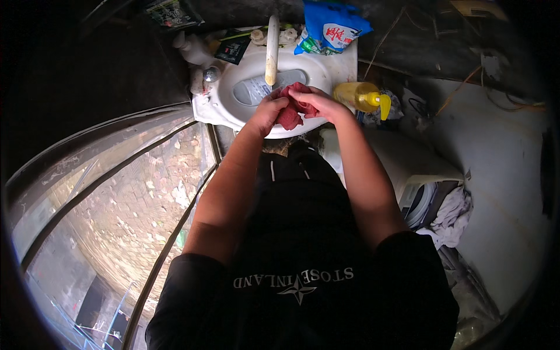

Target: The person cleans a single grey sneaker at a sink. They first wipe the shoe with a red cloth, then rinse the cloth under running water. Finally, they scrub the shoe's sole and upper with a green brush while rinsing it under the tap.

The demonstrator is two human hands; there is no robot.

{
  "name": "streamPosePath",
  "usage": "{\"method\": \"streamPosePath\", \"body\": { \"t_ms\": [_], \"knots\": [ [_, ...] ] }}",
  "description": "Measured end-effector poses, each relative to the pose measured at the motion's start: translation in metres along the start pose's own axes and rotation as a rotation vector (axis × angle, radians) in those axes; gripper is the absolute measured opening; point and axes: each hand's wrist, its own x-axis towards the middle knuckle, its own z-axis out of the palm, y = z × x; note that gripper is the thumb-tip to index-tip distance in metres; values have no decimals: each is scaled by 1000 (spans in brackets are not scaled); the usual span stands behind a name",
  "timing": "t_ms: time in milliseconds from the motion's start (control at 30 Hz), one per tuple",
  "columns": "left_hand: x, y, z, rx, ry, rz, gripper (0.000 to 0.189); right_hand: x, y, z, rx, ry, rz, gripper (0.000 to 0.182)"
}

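Both hands hold a crumpled dark red cloth (pixel 290 114) over the near rim of a white washbasin (pixel 321 70). My left hand (pixel 269 111) grips its left side, with the thumb on top. On the other side, my right hand (pixel 321 103) has the cloth's upper right part between thumb and fingers. Beyond the hands, a grey shoe-shaped thing (pixel 253 89) lies in the basin, partly hidden by the spout and the cloth. The pale faucet spout (pixel 272 52) points towards me above it. No water stream is visible.
A blue detergent bag (pixel 334 30) stands at the back right corner. A yellow pump bottle (pixel 356 96) lies by the basin's right edge. Dark packets (pixel 233 47) and a round metal piece (pixel 211 74) are on the left. A framed window (pixel 131 210) runs along my left side.
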Motion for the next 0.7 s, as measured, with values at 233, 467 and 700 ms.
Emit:
{"method": "streamPosePath", "body": {
  "t_ms": [233,467,700],
  "knots": [
    [-4,37,-50,321,-155,-38,63,-17,-29,-8,-5,14,-120,38],
    [-5,67,-39,336,-482,-324,63,-19,-25,0,-5,-129,-233,35],
    [13,51,-31,237,-529,-313,48,-16,-35,-5,-90,-89,-386,39]
  ]
}}
